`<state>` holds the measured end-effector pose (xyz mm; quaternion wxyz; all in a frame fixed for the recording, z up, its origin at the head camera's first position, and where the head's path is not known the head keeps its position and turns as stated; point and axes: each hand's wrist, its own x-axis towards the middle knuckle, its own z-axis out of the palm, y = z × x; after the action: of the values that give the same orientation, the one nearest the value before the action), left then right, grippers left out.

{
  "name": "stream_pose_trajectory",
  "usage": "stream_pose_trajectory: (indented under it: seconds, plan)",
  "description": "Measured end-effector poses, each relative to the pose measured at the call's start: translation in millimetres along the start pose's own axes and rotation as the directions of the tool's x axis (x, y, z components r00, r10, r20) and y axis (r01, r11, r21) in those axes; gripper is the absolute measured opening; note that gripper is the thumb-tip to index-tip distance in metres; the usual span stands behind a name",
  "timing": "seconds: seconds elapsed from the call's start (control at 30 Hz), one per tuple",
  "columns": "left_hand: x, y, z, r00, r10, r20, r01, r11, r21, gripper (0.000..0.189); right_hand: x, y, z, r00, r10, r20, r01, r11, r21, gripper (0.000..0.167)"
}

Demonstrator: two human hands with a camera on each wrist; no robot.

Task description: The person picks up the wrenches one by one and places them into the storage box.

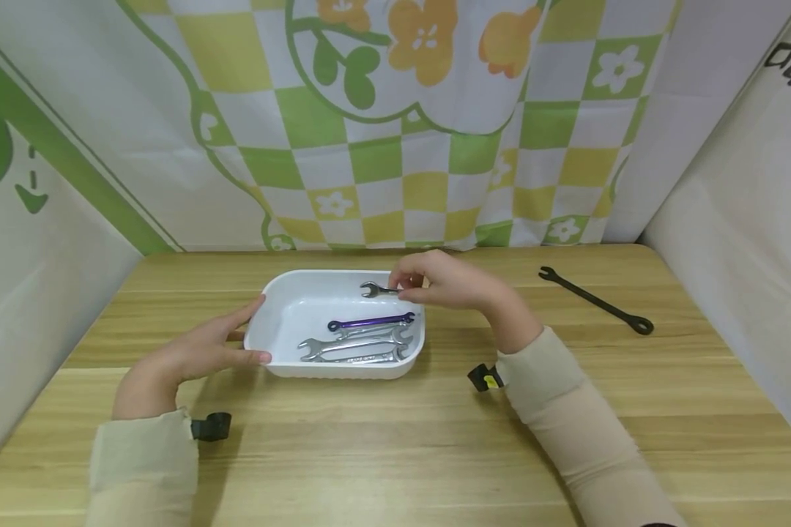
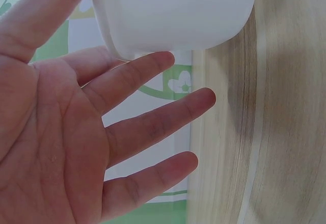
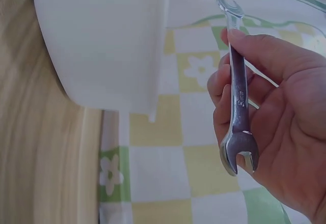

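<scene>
My right hand (image 1: pixel 444 282) holds a small silver open-end wrench (image 3: pixel 238 86) above the right back part of a white tray (image 1: pixel 280 282). Thumb and curled fingers pinch its shaft; in the right wrist view both forked ends show, one pointing down. My left hand (image 1: pixel 201 351) touches the tray's left end, thumb at the front corner and a finger along the back corner. Its other fingers are straight and spread in the left wrist view. Inside the tray lie a purple wrench (image 1: pixel 369 322) and, in front of it, several silver wrenches (image 1: pixel 352 344), partly overlapping.
A long black wrench (image 1: pixel 593 298) lies on the wooden table (image 1: pixel 343 454) to the right of the tray. Behind stands a green and yellow checked cloth (image 1: pixel 376 161). White panels (image 1: pixel 751 219) close off both sides. Each sleeve carries a small black wrist mount (image 1: pixel 212 427).
</scene>
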<state>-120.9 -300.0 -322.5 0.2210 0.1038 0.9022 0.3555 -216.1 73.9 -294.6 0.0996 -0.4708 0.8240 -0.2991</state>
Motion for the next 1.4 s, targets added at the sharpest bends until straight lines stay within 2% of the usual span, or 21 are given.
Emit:
stream_pose_trajectory:
  seconds: [0.3, 0.6, 0.97, 1.4]
  plan:
    - [-0.9, 1.6, -0.2, 1.0, 0.009, -0.013, -0.009, 1.0, 0.01, 0.104, 21.0, 0, 9, 0.999, -0.049, -0.02, 0.049, 0.999, -0.007, 0.014]
    - [-1.4, 0.9, -1.2, 1.0, 0.012, -0.021, -0.012, 1.0, 0.016, 0.104, 42.6, 1, 21, 0.996, -0.077, -0.048, 0.08, 0.995, 0.055, 0.016]
    - [0.2, -0.6, 0.0, 1.0, -0.003, -0.018, 0.004, 1.0, 0.017, 0.105, 55.0, 16, 43, 0.999, -0.027, -0.018, 0.028, 0.995, 0.091, 0.015]
    - [-0.7, 0.4, -0.4, 1.0, -0.003, -0.018, 0.004, 1.0, 0.019, 0.105, 64.7, 26, 57, 1.0, 0.014, -0.006, -0.013, 0.998, 0.064, 0.013]
